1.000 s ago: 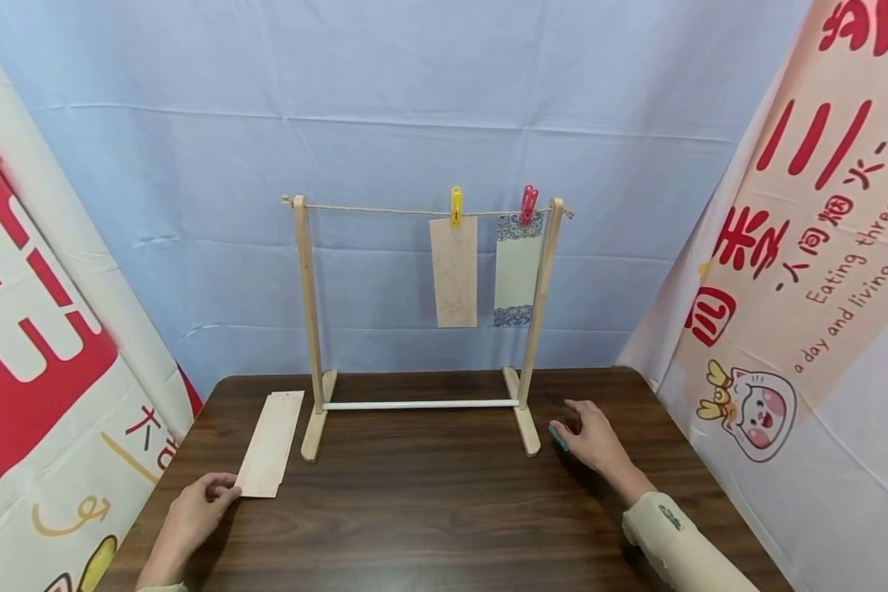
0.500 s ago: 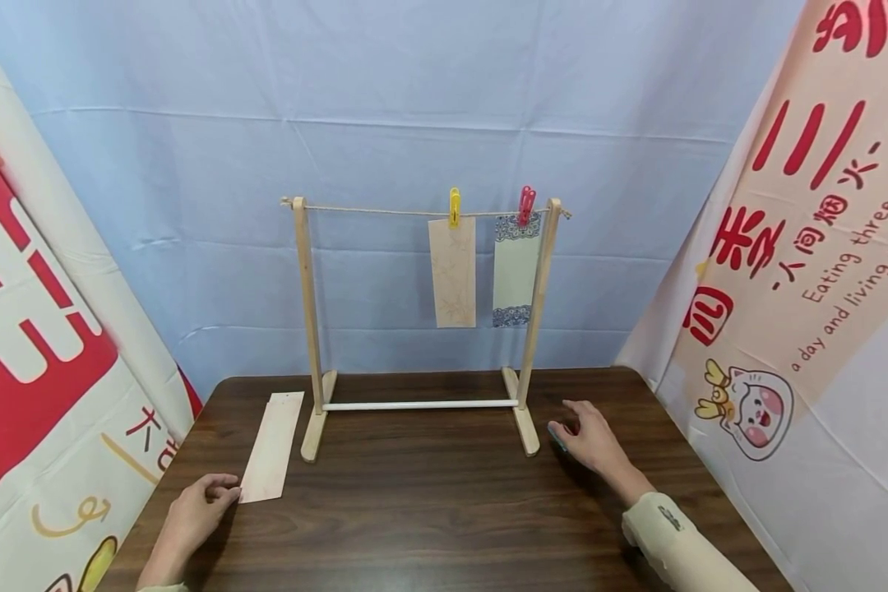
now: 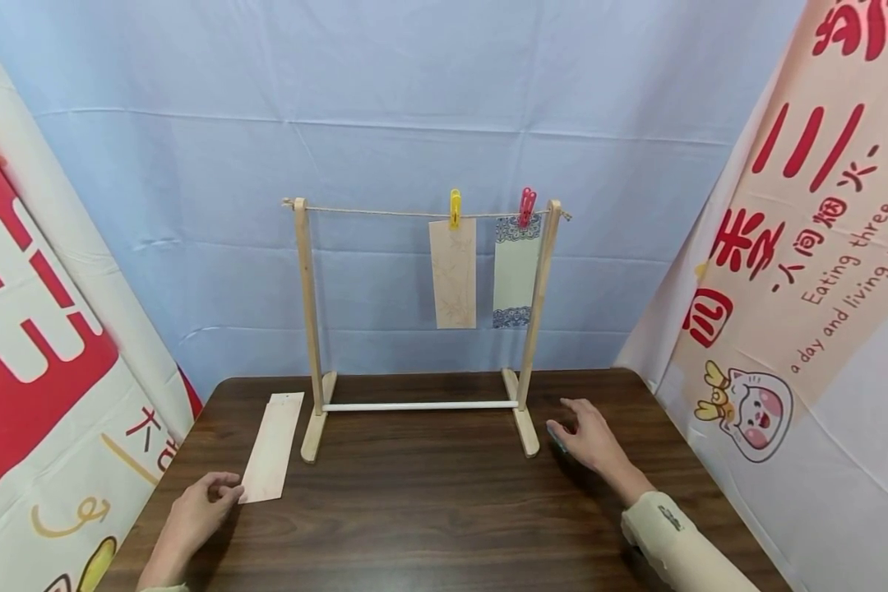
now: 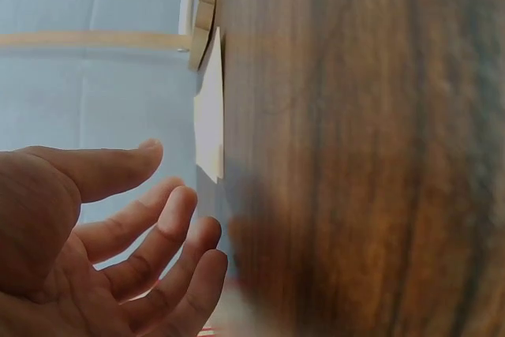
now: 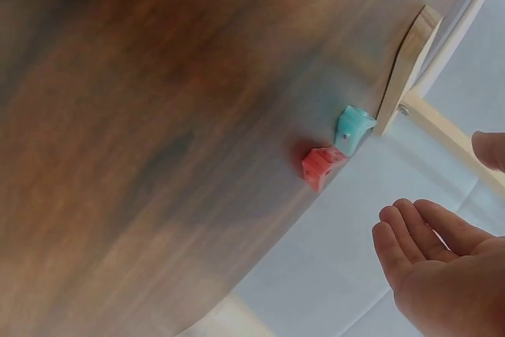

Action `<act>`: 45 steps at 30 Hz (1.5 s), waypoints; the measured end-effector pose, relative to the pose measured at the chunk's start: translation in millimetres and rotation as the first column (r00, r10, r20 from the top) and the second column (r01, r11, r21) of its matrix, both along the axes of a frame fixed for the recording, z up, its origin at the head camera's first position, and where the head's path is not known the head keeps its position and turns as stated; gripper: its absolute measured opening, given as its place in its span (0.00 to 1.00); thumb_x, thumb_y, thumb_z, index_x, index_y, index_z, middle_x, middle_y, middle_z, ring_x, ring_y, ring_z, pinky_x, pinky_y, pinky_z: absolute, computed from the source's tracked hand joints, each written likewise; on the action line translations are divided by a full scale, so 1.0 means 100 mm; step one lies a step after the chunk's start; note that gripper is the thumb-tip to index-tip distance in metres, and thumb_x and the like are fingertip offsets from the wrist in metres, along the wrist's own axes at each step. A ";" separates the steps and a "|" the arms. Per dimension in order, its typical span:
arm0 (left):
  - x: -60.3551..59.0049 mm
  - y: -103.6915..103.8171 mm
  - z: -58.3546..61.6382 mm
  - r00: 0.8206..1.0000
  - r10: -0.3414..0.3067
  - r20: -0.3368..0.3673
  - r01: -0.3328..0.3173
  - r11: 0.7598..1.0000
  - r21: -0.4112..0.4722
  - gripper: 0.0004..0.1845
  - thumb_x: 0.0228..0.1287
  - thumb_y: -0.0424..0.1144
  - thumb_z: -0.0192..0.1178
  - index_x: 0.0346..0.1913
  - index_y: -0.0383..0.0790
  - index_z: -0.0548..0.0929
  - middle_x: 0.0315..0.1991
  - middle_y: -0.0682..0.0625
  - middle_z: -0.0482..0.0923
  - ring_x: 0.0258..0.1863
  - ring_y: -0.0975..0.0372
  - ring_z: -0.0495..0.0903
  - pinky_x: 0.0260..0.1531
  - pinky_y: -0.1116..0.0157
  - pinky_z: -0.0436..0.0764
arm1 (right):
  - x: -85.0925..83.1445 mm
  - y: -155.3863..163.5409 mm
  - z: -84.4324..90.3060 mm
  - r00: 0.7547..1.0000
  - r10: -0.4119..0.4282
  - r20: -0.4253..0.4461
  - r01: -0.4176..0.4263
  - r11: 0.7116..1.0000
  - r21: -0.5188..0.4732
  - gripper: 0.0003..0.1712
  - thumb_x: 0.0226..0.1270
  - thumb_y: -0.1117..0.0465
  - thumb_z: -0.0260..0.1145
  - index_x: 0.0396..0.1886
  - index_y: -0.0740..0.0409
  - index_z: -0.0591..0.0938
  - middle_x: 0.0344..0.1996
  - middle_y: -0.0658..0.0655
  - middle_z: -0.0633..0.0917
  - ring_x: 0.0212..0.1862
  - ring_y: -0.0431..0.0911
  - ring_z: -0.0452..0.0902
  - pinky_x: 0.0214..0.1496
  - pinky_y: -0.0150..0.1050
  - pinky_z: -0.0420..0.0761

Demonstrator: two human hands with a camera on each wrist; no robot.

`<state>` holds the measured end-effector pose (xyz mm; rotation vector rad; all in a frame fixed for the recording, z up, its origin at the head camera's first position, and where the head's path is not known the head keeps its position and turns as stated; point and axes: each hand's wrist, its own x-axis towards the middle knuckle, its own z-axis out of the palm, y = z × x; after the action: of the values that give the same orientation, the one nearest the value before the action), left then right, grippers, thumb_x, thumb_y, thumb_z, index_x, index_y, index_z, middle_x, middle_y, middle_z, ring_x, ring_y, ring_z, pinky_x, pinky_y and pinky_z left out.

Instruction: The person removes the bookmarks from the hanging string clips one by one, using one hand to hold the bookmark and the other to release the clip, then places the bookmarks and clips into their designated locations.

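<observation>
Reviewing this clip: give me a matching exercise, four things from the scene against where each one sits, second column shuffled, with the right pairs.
Things:
1. yellow clip
2. teal clip
3. loose paper strip
4. white rod

Places:
a. flat on the table by the left hand
b. between the stand's feet
c. on the string, holding a tan strip
d. on the table by the right hand

Pairs: 1-c, 2-d, 3-a, 4-b

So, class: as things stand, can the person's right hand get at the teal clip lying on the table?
Probably yes. The right hand hovers open just beside the teal clip, by the stand's foot; nothing lies between them.
</observation>
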<state>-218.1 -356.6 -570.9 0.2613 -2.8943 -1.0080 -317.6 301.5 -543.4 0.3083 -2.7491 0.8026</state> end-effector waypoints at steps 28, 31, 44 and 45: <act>-0.04 0.21 0.25 0.998 -0.031 -0.061 0.033 0.999 0.034 0.19 0.79 0.42 0.65 0.62 0.30 0.83 0.47 0.41 0.87 0.49 0.46 0.86 0.53 0.41 0.81 | -0.05 -0.22 0.20 0.999 0.047 0.009 -0.047 0.999 0.024 0.34 0.79 0.54 0.71 0.74 0.72 0.74 0.67 0.74 0.77 0.68 0.70 0.74 0.64 0.68 0.77; -0.05 0.24 0.28 0.997 -0.039 -0.070 0.042 0.998 0.039 0.19 0.78 0.41 0.66 0.62 0.31 0.83 0.48 0.40 0.87 0.50 0.45 0.87 0.53 0.41 0.81 | -0.05 -0.24 0.22 0.998 0.057 -0.006 -0.056 0.998 0.023 0.34 0.79 0.55 0.71 0.73 0.72 0.75 0.67 0.74 0.77 0.67 0.70 0.74 0.64 0.68 0.77; -0.10 0.41 0.36 0.988 -0.061 -0.143 0.066 0.997 0.035 0.18 0.77 0.40 0.68 0.61 0.33 0.84 0.47 0.42 0.88 0.51 0.46 0.87 0.57 0.44 0.82 | -0.07 -0.30 0.28 0.996 0.081 -0.035 -0.080 0.997 0.021 0.33 0.78 0.55 0.71 0.73 0.72 0.75 0.66 0.73 0.78 0.67 0.70 0.74 0.66 0.68 0.76; -0.10 0.42 0.37 0.986 -0.062 -0.152 0.069 0.997 0.035 0.18 0.77 0.40 0.69 0.61 0.33 0.85 0.47 0.43 0.88 0.51 0.46 0.87 0.56 0.45 0.82 | -0.07 -0.30 0.28 0.996 0.082 -0.034 -0.082 0.996 0.019 0.33 0.78 0.55 0.71 0.73 0.72 0.75 0.66 0.73 0.78 0.68 0.70 0.74 0.66 0.68 0.75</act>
<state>-227.8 -314.2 -534.0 0.0877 -2.7652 -1.0479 -324.1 271.1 -515.0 0.4371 -2.7281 0.7853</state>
